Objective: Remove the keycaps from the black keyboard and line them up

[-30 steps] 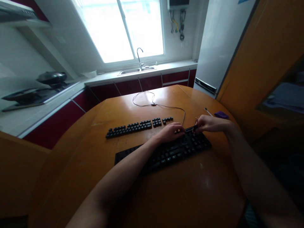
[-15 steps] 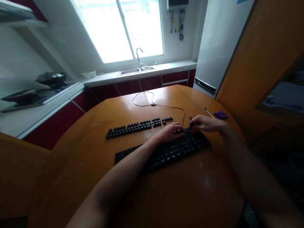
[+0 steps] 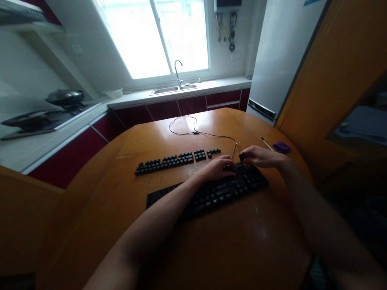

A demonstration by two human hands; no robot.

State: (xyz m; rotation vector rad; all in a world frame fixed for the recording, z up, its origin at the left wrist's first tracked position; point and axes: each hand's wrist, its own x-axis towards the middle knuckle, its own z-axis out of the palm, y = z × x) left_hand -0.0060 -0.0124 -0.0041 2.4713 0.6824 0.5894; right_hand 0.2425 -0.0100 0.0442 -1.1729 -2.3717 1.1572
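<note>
A black keyboard (image 3: 211,195) lies on the round wooden table (image 3: 187,241) in front of me. My left hand (image 3: 216,169) rests on its far edge, fingers curled down over the keys. My right hand (image 3: 261,156) is pinched on a small wire tool (image 3: 241,152) that carries a black keycap just above the keyboard's far right corner. Behind the keyboard, a row of loose black keycaps (image 3: 169,161) is laid out on the table.
The keyboard's thin cable (image 3: 193,129) loops across the table's far side. A purple object (image 3: 281,147) and a thin stick (image 3: 266,143) lie at the right edge. Beyond stand a counter with sink (image 3: 173,89), a stove (image 3: 45,117) and a fridge (image 3: 281,56).
My right hand has shifted left along the keyboard's far edge and lifted the wire tool, which now shows a black keycap at its tip. The left hand stayed on the keys.
</note>
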